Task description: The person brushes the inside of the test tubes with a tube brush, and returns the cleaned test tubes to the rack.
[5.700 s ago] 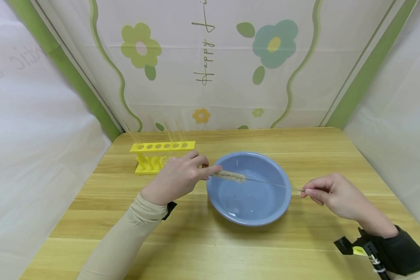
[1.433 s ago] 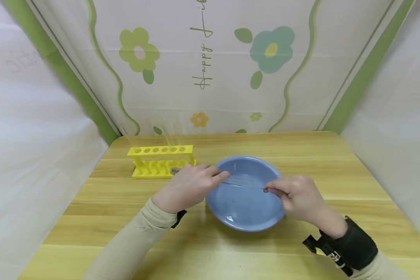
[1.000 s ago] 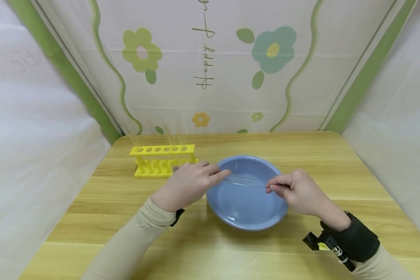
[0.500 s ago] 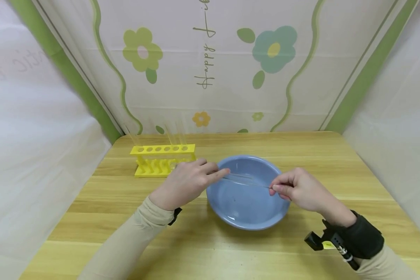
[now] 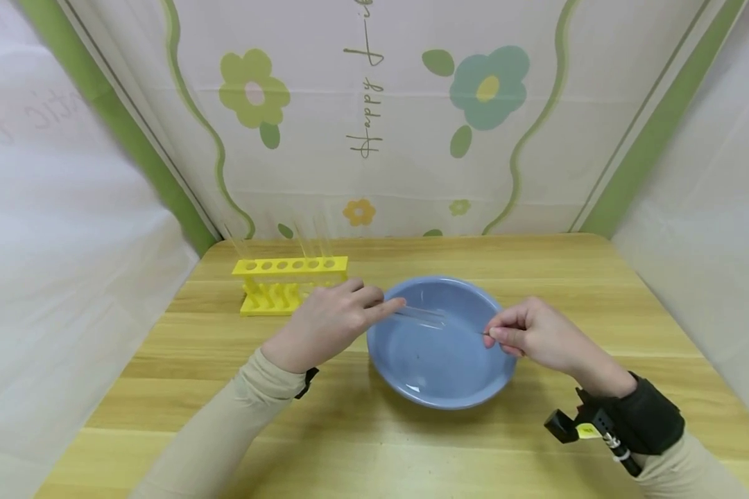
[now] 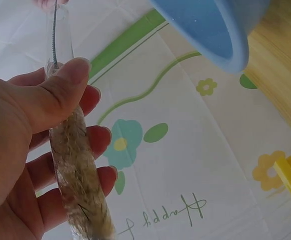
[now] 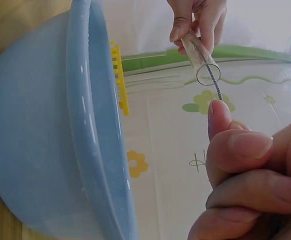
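My left hand [image 5: 327, 322] grips a clear glass test tube [image 5: 421, 317], held slantwise over the blue basin [image 5: 443, 374], mouth toward the right. Inside the tube sits a test tube brush; its pale bristles [image 6: 78, 165] fill the part under my left fingers in the left wrist view. The twisted wire handle [image 7: 213, 80] comes out of the tube's mouth. My right hand [image 5: 539, 339], over the basin's right rim, pinches the wire's end between thumb and fingertips. In the head view the left hand hides the tube's far end.
Behind my left hand stands a yellow test tube rack [image 5: 290, 265] with several clear tubes upright in it. All this is on a wooden table [image 5: 412, 457], with a flower-printed curtain [image 5: 312, 152] behind. A black strapped device [image 5: 643, 416] is on my right wrist.
Earlier the bristles showed near the tube's mouth and my right hand was farther right; it has moved left, the brush deeper in the tube. Over the last second both hands shift only slightly apart.
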### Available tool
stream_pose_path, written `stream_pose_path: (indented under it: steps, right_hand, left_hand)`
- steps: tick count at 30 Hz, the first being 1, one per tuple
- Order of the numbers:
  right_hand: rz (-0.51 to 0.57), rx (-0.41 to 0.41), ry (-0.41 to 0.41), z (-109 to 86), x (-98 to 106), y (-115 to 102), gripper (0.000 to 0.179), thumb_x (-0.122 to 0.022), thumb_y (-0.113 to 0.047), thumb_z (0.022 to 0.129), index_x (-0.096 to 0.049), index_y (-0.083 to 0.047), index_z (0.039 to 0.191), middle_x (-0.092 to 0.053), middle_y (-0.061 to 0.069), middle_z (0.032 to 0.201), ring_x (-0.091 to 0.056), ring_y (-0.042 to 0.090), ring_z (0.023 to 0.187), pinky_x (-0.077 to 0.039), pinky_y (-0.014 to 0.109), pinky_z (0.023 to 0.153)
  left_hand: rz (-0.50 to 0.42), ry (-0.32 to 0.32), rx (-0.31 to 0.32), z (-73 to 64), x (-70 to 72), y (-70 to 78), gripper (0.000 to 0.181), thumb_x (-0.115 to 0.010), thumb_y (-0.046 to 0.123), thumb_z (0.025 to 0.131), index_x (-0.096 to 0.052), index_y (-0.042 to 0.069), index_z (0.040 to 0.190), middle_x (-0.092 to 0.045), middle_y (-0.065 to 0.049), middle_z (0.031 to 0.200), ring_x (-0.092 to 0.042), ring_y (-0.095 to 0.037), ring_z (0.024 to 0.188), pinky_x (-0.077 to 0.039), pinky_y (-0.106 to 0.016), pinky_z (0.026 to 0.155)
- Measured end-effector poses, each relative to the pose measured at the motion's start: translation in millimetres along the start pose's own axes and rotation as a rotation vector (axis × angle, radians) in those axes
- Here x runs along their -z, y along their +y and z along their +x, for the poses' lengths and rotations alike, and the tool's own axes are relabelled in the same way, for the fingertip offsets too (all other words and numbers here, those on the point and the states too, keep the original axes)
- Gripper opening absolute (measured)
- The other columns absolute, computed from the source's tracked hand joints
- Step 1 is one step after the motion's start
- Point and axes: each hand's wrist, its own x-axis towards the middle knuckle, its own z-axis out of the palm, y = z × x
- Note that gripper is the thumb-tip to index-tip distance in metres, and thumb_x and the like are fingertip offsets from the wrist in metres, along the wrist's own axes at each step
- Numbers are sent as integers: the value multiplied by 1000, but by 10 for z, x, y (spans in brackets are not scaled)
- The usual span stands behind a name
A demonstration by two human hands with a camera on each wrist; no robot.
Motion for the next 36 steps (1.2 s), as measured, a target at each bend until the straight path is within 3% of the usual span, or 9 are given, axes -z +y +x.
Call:
stream_pose_path:
  steps: [10,18,26,36]
  right_hand:
    - [26,-33,8,-18,103,68,20,-57,-4,99,-70,2,86,-47,-1,59,-44,12,51,-37,25,49]
    - [26,-20,16,-30,137,99,19,-56,-2,99,-70,5,88,-45,1,57,-43,14,50,-36,26,47]
    - [12,7,31,-83,178,126,18,-57,0,98,-70,5,87,-43,-2,57,-41,12,49,-34,27,45]
    - [-11,-1,47,-137,228,146,19,-56,-1,99,-70,4,87,-43,-2,57,-40,13,49,-31,28,44]
  left_hand:
    - [-1,24,2,-36,19,-80,35,-76,11,88,-72,18,122,-63,0,87,-52,-16,69,-40,-20,48]
    - [-14,3,8,-58,24,-115,44,-75,-4,85,-71,17,123,-63,0,88,-54,-16,71,-44,-21,51]
    - [-26,-10,20,-65,56,-145,47,-74,-7,84,-71,18,124,-65,-1,91,-56,-17,72,-45,-22,52]
    - [-13,-39,30,-82,78,-170,51,-70,-9,85,-70,19,127,-63,0,90,-51,-15,68,-37,-20,47]
